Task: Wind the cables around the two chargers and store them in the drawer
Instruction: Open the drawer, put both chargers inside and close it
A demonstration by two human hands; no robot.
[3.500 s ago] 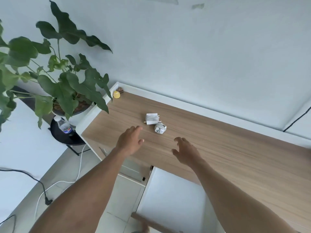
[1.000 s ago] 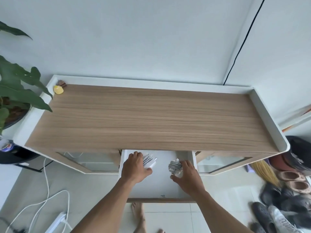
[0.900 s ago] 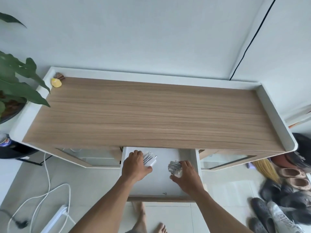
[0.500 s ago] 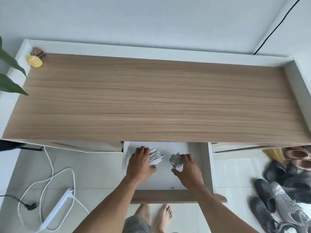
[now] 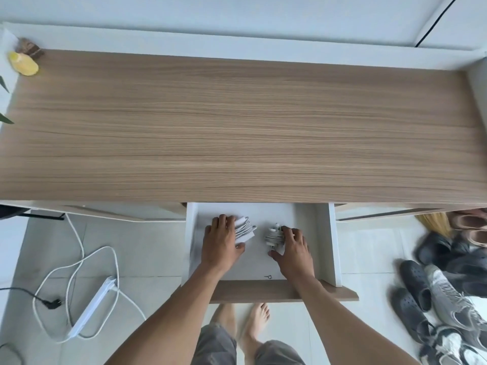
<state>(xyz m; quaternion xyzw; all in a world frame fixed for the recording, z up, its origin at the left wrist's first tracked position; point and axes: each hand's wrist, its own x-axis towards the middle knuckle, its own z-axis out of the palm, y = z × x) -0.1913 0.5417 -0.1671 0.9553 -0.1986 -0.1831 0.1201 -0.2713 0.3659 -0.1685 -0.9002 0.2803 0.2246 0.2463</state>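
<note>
Spanning frame centre, wooden desk (image 5: 237, 133) seen bare; open drawer (image 5: 325, 233) below; left hand (image 5: 221, 243) grip and right hand (image 5: 292, 248) grip each closed on wound charger; shoes (image 5: 434, 285) lower right, power strip (image 5: 91, 304) lower left.

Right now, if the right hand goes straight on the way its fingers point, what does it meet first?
The right hand already touches the wound charger. Beyond it, probably the drawer back wall, hidden beneath the tabletop.

No text, label, brand, number or sign can be read anywhere, whether on the cabinet, in the drawer, or on the floor.
</note>
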